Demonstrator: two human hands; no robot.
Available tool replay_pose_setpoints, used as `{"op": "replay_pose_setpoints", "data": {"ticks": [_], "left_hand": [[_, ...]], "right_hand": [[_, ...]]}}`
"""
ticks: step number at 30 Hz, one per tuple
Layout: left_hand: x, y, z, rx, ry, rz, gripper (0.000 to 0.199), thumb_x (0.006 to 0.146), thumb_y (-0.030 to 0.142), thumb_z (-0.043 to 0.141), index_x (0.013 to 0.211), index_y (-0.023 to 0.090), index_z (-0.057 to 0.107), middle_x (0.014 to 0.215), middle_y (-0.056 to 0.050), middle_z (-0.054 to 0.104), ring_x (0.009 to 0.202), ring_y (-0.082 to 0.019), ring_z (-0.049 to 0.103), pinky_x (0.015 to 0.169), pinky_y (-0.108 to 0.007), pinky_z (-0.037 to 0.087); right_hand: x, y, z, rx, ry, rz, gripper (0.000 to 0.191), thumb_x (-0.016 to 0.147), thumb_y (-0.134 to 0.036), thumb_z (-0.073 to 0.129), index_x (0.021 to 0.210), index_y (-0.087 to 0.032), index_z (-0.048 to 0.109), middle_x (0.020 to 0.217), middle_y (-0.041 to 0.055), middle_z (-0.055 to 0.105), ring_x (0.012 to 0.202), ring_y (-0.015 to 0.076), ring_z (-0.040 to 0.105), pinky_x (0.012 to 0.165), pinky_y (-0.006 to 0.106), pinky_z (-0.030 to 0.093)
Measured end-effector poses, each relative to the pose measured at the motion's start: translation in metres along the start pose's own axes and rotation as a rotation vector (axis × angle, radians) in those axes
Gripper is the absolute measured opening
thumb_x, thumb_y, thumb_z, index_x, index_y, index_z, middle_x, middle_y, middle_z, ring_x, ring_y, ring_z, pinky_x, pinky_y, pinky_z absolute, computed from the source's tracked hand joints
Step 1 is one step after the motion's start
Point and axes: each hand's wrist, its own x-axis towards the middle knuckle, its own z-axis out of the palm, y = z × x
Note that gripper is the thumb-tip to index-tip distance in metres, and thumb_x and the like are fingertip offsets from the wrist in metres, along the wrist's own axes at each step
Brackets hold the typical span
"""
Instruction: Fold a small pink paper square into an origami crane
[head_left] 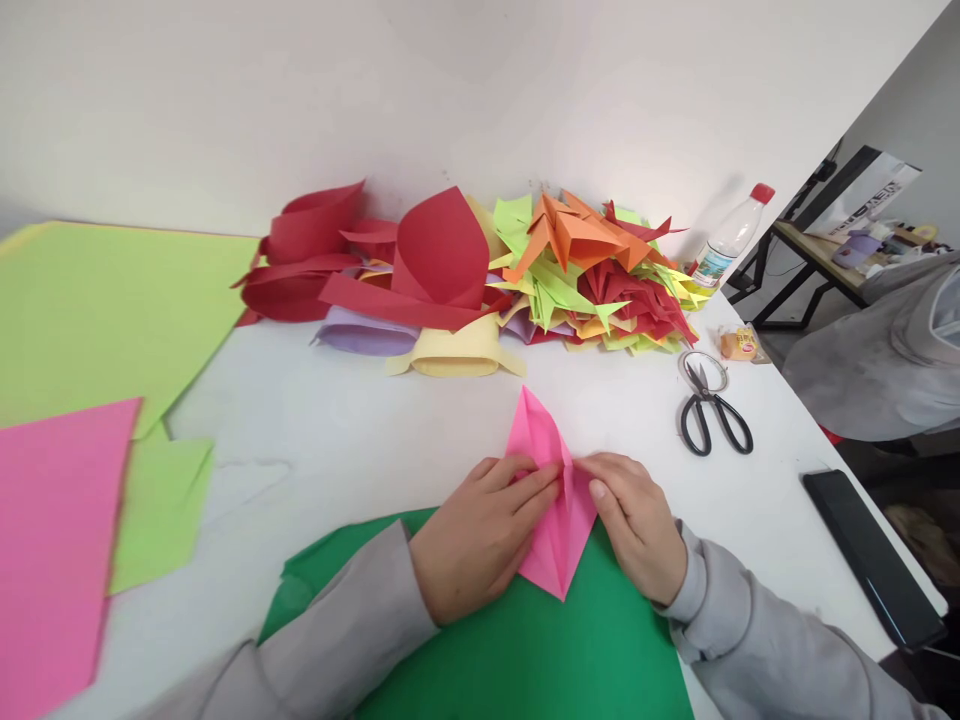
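Observation:
A folded pink paper (559, 545) with a pointed top and a pointed bottom lies over the far edge of a green sheet (517, 665). My left hand (484, 535) rests flat on its left part, fingers stretched across to the middle crease. On the other side, my right hand (637, 515) pinches the right flap of the pink paper between thumb and fingers, near the raised centre fold.
Red, purple and yellow paper shapes (442, 250) and a pile of folded stars (577, 240) line the wall. Scissors (705, 400), a bottle (727, 240), a wrapped snack (741, 343) and a phone (874, 555) are right. Green sheets (112, 320) and pink sheets (60, 540) lie left.

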Motion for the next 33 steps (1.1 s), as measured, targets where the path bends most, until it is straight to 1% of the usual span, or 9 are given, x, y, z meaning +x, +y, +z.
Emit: {"op": "replay_pose_setpoints", "data": {"ticks": [4, 10, 13, 16, 20, 24, 29, 31, 33], "left_hand": [[0.001, 0.0, -0.002, -0.038, 0.01, -0.031, 0.041, 0.086, 0.01, 0.039, 0.123, 0.012, 0.056, 0.122, -0.013, 0.062, 0.104, -0.028, 0.047, 0.083, -0.045, 0.043], [0.0, -0.002, -0.001, -0.054, 0.05, -0.004, 0.039, 0.088, 0.011, 0.037, 0.122, 0.012, 0.056, 0.119, -0.013, 0.063, 0.103, -0.029, 0.048, 0.082, -0.046, 0.045], [-0.001, -0.004, 0.001, -0.051, 0.073, -0.008, 0.035, 0.088, 0.012, 0.039, 0.116, 0.013, 0.06, 0.111, -0.012, 0.065, 0.102, -0.028, 0.051, 0.083, -0.045, 0.046], [-0.002, -0.005, 0.003, -0.067, 0.147, 0.009, 0.035, 0.088, 0.013, 0.04, 0.116, 0.015, 0.062, 0.107, -0.012, 0.067, 0.101, -0.027, 0.054, 0.084, -0.044, 0.048], [-0.001, -0.004, 0.002, -0.073, 0.242, 0.012, 0.034, 0.089, 0.012, 0.041, 0.113, 0.014, 0.064, 0.103, -0.012, 0.069, 0.101, -0.025, 0.057, 0.086, -0.042, 0.051], [0.001, -0.002, -0.003, -0.06, 0.246, 0.002, 0.028, 0.089, 0.014, 0.043, 0.104, 0.014, 0.067, 0.103, -0.012, 0.07, 0.099, -0.025, 0.06, 0.085, -0.041, 0.053], [0.002, 0.001, -0.004, -0.057, 0.294, 0.006, 0.022, 0.089, 0.013, 0.045, 0.1, 0.012, 0.064, 0.101, -0.012, 0.07, 0.097, -0.024, 0.061, 0.084, -0.039, 0.054], [0.003, 0.002, -0.003, -0.062, 0.317, 0.0, 0.019, 0.089, 0.012, 0.046, 0.099, 0.012, 0.062, 0.099, -0.012, 0.069, 0.094, -0.023, 0.061, 0.083, -0.038, 0.054], [0.003, 0.003, -0.004, -0.062, 0.319, -0.004, 0.017, 0.089, 0.011, 0.045, 0.096, 0.012, 0.06, 0.097, -0.012, 0.067, 0.088, -0.022, 0.061, 0.078, -0.037, 0.054]], "right_hand": [[0.0, 0.004, 0.001, -0.058, -0.015, -0.071, 0.031, 0.098, -0.026, 0.039, 0.12, -0.021, 0.061, 0.109, 0.0084, 0.07, 0.107, 0.0216, 0.06, 0.094, 0.042, 0.05], [0.004, 0.008, -0.003, -0.078, -0.047, -0.109, 0.029, 0.098, -0.024, 0.04, 0.114, -0.02, 0.064, 0.105, 0.0074, 0.071, 0.105, 0.0214, 0.061, 0.091, 0.041, 0.05], [0.007, 0.008, -0.004, -0.142, -0.089, -0.225, 0.026, 0.096, -0.021, 0.042, 0.112, -0.018, 0.063, 0.102, 0.008, 0.072, 0.105, 0.0241, 0.06, 0.091, 0.045, 0.048], [0.007, 0.008, -0.004, -0.235, -0.122, -0.334, 0.026, 0.095, -0.021, 0.043, 0.112, -0.017, 0.062, 0.106, 0.0104, 0.071, 0.106, 0.0259, 0.059, 0.091, 0.048, 0.047], [0.006, 0.006, -0.004, -0.326, -0.143, -0.406, 0.026, 0.095, -0.022, 0.044, 0.111, -0.014, 0.063, 0.109, 0.0136, 0.07, 0.104, 0.0271, 0.06, 0.091, 0.049, 0.047], [0.004, 0.002, -0.002, -0.351, -0.137, -0.472, 0.025, 0.094, -0.02, 0.044, 0.109, -0.014, 0.064, 0.108, 0.0134, 0.071, 0.102, 0.0262, 0.061, 0.091, 0.048, 0.048], [0.003, -0.002, -0.001, -0.368, -0.121, -0.504, 0.022, 0.093, -0.019, 0.048, 0.103, -0.011, 0.065, 0.106, 0.0123, 0.072, 0.098, 0.0258, 0.063, 0.083, 0.043, 0.052], [0.004, -0.003, -0.001, -0.375, -0.118, -0.501, 0.022, 0.093, -0.02, 0.047, 0.102, -0.011, 0.066, 0.106, 0.0119, 0.072, 0.099, 0.0258, 0.063, 0.084, 0.044, 0.052], [0.004, -0.003, -0.001, -0.382, -0.111, -0.498, 0.024, 0.094, -0.02, 0.046, 0.103, -0.011, 0.066, 0.107, 0.0116, 0.072, 0.101, 0.0259, 0.063, 0.087, 0.044, 0.051]]}}
